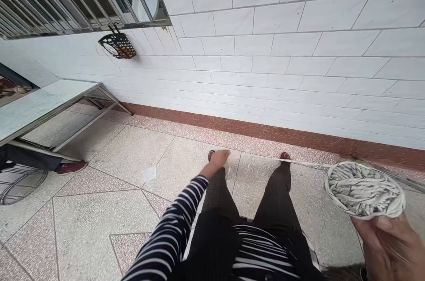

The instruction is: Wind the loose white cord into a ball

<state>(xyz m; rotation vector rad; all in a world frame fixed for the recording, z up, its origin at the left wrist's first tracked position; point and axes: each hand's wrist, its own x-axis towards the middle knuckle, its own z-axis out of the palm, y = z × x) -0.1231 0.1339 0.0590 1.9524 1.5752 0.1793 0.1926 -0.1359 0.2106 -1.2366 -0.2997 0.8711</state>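
My right hand (388, 245) is closed round the lower side of a thick wound ball of off-white cord (365, 190) and holds it up at the right. From the ball a pale strand of cord (302, 162) stretches left, about level, across the front of my legs. My left hand (219, 159) is out in front with its fingers pinched together at the strand's far end. The strand turns faint and blurred close to those fingertips. Both hands are well apart, above the floor.
A white tiled wall (252, 64) with a red-brown base runs ahead. At the left stands a metal-legged table (43, 99), with another person's leg and red shoe (71, 167) beneath it. A black basket (119, 45) hangs under the barred window. A white paper (149, 174) lies on the floor.
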